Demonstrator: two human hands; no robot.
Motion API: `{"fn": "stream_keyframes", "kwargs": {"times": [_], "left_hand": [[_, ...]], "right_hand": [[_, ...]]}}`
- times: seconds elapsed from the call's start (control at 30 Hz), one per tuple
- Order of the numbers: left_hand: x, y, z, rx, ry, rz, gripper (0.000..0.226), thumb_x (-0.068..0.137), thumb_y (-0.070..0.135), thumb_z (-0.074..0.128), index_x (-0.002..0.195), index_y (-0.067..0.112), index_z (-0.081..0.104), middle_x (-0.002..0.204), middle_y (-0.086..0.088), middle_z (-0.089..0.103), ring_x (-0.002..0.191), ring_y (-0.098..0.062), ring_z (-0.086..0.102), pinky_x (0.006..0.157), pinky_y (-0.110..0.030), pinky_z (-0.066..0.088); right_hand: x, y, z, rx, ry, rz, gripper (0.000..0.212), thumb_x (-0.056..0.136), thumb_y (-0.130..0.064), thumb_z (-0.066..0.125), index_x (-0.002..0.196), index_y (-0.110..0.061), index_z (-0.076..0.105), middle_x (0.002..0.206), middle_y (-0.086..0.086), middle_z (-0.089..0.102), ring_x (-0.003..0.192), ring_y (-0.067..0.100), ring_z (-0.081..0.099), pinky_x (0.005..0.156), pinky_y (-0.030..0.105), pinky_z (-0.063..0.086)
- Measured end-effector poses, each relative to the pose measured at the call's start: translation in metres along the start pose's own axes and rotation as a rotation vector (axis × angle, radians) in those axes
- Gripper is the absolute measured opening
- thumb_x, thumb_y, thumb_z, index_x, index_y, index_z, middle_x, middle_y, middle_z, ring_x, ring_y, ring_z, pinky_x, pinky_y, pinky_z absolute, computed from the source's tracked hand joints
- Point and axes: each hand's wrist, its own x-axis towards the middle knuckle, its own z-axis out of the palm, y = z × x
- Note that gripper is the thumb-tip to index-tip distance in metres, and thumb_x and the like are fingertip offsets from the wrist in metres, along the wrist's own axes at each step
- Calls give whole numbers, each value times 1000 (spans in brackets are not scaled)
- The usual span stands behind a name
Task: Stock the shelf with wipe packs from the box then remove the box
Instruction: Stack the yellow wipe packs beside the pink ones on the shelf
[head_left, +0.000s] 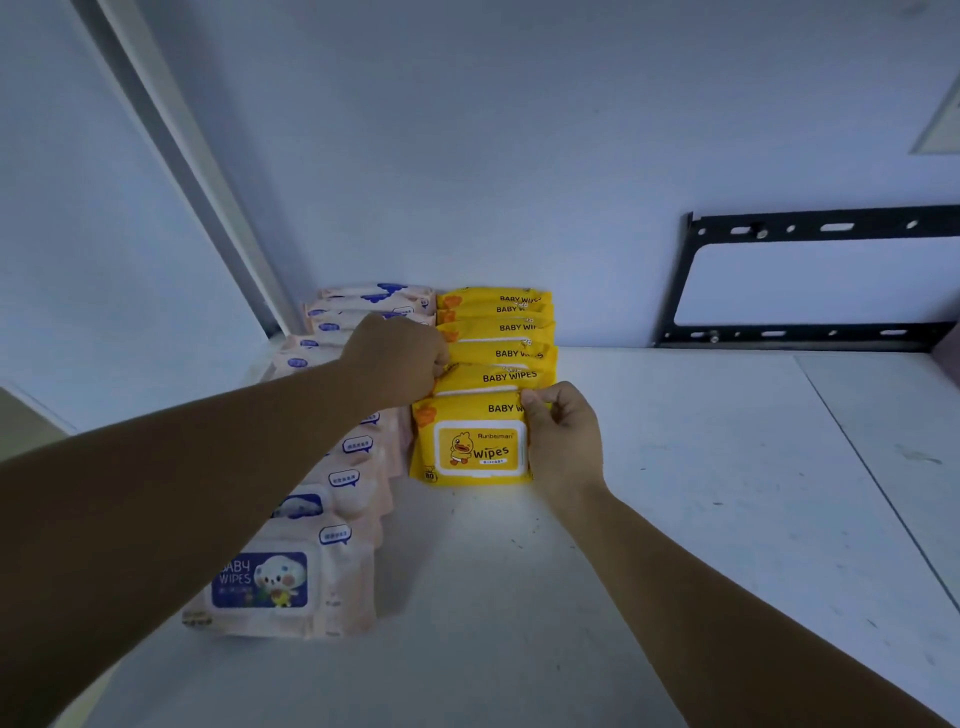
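Standing nearest, under the left forearm, the front pink pack is seen upright on the white shelf. The pink row is carried back behind it, beneath and beyond the left hand. Just right of that row the front yellow pack is set upright. Its upper right corner is pinched by the thumb and curled fingers of the right hand, whose palm is laid along the pack's right edge. Behind it the yellow row is lined up pack against pack, back to the wall. The left hand is curled against the left ends of the packs just behind the front one — whether anything is gripped cannot be told, the fingertips being hidden. Well right of the right hand and farther back, a black metal bracket is fixed to the wall.
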Motion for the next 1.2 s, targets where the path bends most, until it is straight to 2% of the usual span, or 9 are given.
{"fn": "stream_keyframes", "kwargs": {"times": [0.2, 0.37, 0.53, 0.63, 0.73, 0.9, 1.0, 1.1, 1.2], "left_hand": [[-7, 1, -12, -171, 11, -82, 18, 92, 40, 51, 86, 30, 65, 81, 8, 66, 80, -14, 60, 79, -38, 49], [-18, 3, -18, -381, 38, -5, 15, 92, 35, 55, 91, 29, 69, 85, 10, 67, 78, -10, 62, 76, -39, 56], [-38, 22, -36, -494, 47, 110, 14, 94, 29, 59, 98, 23, 71, 93, 13, 63, 84, -3, 58, 69, -17, 41], [-49, 38, -47, -559, 49, 131, 13, 94, 31, 60, 97, 26, 71, 96, 15, 66, 89, -2, 60, 76, -27, 50], [-61, 57, -55, -624, 2, 121, 13, 92, 34, 61, 94, 27, 71, 94, 13, 70, 88, -4, 65, 80, -34, 56], [-103, 102, -62, -754, -36, 220, 10, 93, 27, 65, 95, 20, 71, 90, 8, 70, 81, -7, 62, 67, -17, 46], [-139, 123, -62, -842, -99, 297, 5, 91, 29, 68, 87, 27, 70, 83, 6, 70, 76, -13, 65, 66, -30, 51], [-173, 140, -64, -862, -168, 358, 7, 91, 32, 65, 88, 29, 71, 87, 7, 73, 81, -13, 68, 71, -35, 55], [-203, 160, -68, -880, -225, 411, 8, 93, 30, 63, 92, 28, 71, 92, 8, 75, 91, -13, 70, 78, -35, 57]], "right_hand": [[6, -3, -14, -91, -37, 43, 19, 96, -37, 65, 87, -21, 70, 85, -9, 77, 73, 7, 74, 63, 25, 57], [6, -11, -30, -138, -41, 33, 26, 97, -40, 62, 85, -17, 67, 81, -7, 73, 70, 8, 68, 62, 23, 51], [-3, -23, -60, -192, 25, -30, 22, 95, -36, 64, 84, -18, 68, 80, -7, 67, 72, 9, 59, 66, 25, 44], [-22, -26, -78, -206, 71, -40, 19, 94, -34, 64, 87, -17, 69, 82, -7, 67, 74, 9, 59, 67, 25, 44], [-54, -26, -94, -203, 108, -30, 24, 94, -34, 65, 90, -11, 70, 80, -5, 67, 72, 11, 59, 68, 26, 46], [-126, -21, -113, -181, 135, -11, 15, 93, -23, 64, 87, -12, 72, 79, -2, 69, 69, 11, 59, 73, 29, 50], [-179, -16, -123, -206, 144, 3, 12, 91, -16, 63, 86, -17, 74, 82, -5, 72, 75, 9, 64, 81, 30, 53], [-235, -9, -140, -259, 131, 12, 11, 90, -20, 66, 89, -13, 75, 88, 2, 75, 79, 10, 65, 87, 34, 55], [-286, -7, -158, -359, 153, 26, 13, 89, -24, 67, 89, -13, 74, 90, 5, 75, 77, 13, 63, 74, 33, 53]]}}
